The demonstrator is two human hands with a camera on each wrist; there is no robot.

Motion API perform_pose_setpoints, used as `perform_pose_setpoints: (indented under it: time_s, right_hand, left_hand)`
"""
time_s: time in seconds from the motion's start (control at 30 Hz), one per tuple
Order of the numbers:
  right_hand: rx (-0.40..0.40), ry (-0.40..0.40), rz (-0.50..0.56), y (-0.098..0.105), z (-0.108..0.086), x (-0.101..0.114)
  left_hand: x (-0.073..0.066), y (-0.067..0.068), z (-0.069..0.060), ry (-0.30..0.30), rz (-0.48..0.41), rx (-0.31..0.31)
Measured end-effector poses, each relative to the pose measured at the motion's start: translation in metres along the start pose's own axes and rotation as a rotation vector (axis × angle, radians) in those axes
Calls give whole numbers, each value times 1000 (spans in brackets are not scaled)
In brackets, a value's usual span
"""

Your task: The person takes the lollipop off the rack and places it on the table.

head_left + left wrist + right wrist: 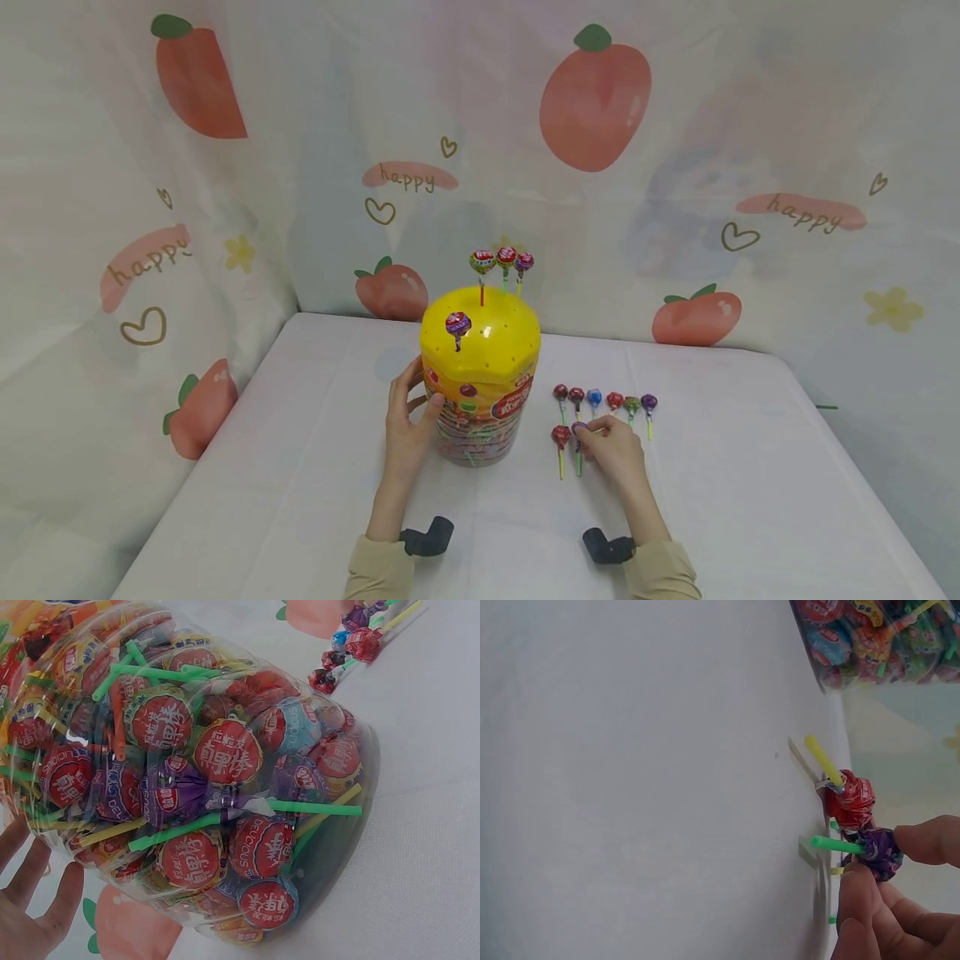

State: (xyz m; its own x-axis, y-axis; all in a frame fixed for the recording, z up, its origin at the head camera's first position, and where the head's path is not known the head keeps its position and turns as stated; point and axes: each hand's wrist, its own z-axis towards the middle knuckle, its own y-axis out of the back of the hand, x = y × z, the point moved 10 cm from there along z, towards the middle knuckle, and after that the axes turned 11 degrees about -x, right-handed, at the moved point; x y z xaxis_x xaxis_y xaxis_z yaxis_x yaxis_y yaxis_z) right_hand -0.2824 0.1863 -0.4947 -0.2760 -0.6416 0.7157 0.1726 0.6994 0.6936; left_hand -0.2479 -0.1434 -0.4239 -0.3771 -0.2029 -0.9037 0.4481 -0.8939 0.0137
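Observation:
A clear jar (pixel 225 750) full of wrapped lollipops, with a yellow lid (pixel 487 333), stands upright on the table. Several lollipops stick up from the lid, one purple (pixel 458 324) near its front left. My left hand (pixel 411 425) rests round the jar's left side, fingers spread against it. Right of the jar, my right hand (pixel 617 450) pinches the head of a purple lollipop (pixel 882 855) with a green stick between thumb and fingers. Beside it lies a red lollipop (pixel 852 801) with a yellow stick.
A row of several lollipops (pixel 595 398) lies just behind my right hand. The white cloth-covered table (pixel 285 500) reaches back to a hanging backdrop (pixel 480 100) printed with fruit and hearts. Small holes dot the lid.

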Motion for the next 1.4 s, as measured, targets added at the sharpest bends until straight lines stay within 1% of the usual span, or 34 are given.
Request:
perform_pose_setpoints:
  time_s: [0.2, 0.57, 0.87, 1.07, 1.23, 1.4]
  right_hand:
    - [4, 46, -54, -2, 1, 0]
    - [-13, 86, -80, -1, 1, -2]
    - [-5, 80, -69, 1, 0, -4]
    - [-11, 71, -84, 5, -1, -5]
    - [-41, 70, -89, 12, -1, 1]
    - [-64, 94, -77, 21, -5, 15]
  left_hand:
    - [-2, 0, 0, -2, 0, -3]
    - [0, 0, 0, 7, -8, -1]
    - [1, -1, 0, 6, -6, -1]
    - [1, 0, 0, 11, -6, -2]
    - [1, 0, 0, 10, -6, -2]
    - [1, 0, 0, 8, -4, 0]
